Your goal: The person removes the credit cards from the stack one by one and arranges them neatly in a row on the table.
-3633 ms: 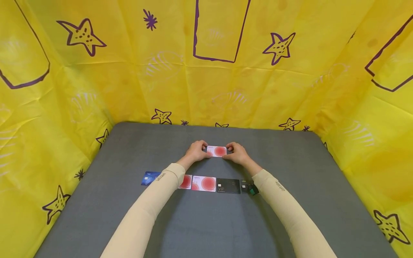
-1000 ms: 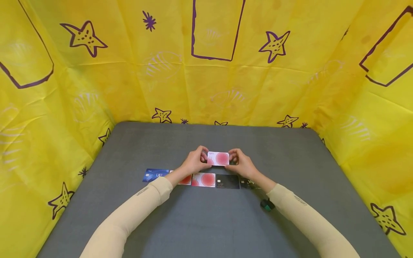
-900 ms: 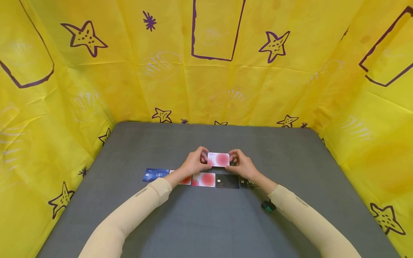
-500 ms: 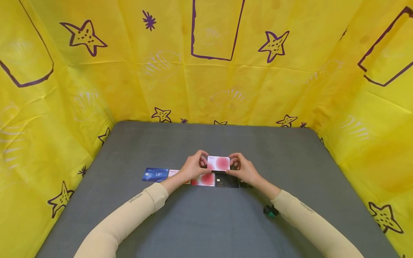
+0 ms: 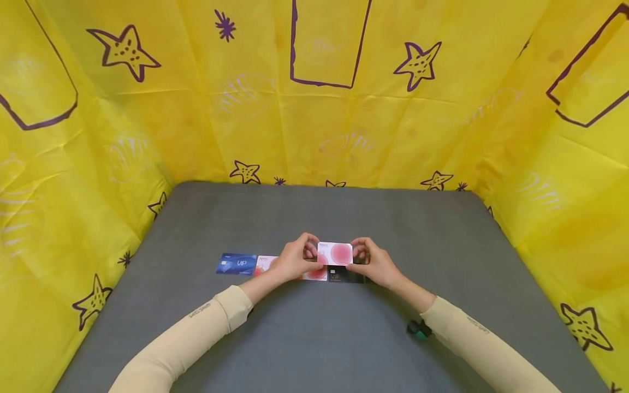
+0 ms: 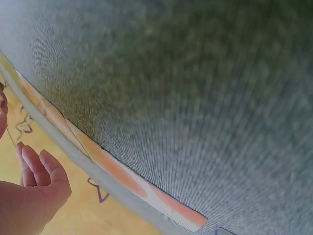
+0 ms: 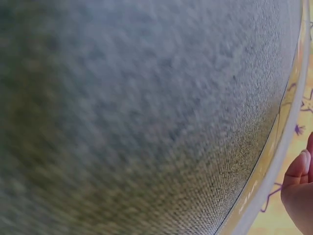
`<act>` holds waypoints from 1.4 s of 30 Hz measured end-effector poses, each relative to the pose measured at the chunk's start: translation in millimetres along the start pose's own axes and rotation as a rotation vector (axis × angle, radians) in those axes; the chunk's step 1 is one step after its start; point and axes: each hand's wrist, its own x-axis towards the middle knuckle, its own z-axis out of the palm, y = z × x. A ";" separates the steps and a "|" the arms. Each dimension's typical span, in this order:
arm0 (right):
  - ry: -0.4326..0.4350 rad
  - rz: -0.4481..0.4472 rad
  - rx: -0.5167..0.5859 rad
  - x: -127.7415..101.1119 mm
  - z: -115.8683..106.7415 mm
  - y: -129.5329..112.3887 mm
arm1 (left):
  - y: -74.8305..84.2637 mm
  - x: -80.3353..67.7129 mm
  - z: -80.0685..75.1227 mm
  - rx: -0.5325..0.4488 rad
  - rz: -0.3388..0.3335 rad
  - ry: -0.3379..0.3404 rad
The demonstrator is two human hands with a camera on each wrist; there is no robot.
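Note:
Both hands hold one white card with a red circle (image 5: 336, 254) by its short ends, just above the grey mat (image 5: 314, 338). My left hand (image 5: 308, 252) pinches the card's left end and my right hand (image 5: 361, 255) pinches its right end. The card hovers over a row of cards lying on the mat: a blue VIP card (image 5: 237, 263), a white and red card (image 5: 265, 263), another red one (image 5: 318, 273) partly hidden by the hands, and a black VIP card (image 5: 342, 276). The left wrist view shows curled fingers (image 6: 36, 174) beside the mat (image 6: 195, 98).
Yellow sheeting with purple stars (image 5: 314, 109) walls the mat at the back and on both sides. A small green and black object (image 5: 417, 330) sits by my right forearm. The right wrist view is filled by the blurred grey mat (image 7: 137, 107).
Both hands have drawn the held card toward me, from the mat beyond the row to just over the row. The row of cards has not moved.

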 end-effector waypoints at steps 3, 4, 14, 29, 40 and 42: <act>-0.002 0.002 0.004 -4.5 -2.3 -1.9 | 1.0 -1.9 2.0 0.008 0.019 -0.002; -0.006 0.005 0.000 -5.9 -3.0 -2.3 | 1.3 -2.5 2.6 0.009 0.025 -0.005; -0.029 -0.014 0.007 -15.9 -7.2 -3.8 | 2.4 -10.5 5.4 0.011 0.055 -0.018; -0.034 -0.008 0.021 -27.5 -8.5 -0.6 | 7.1 -17.7 8.5 0.026 0.095 -0.025; -0.055 -0.049 -0.009 -38.2 -18.8 9.8 | 15.7 -15.4 18.8 0.094 0.062 -0.088; -0.060 -0.047 -0.009 -41.1 -21.7 11.4 | 18.3 -14.4 21.5 0.110 0.045 -0.101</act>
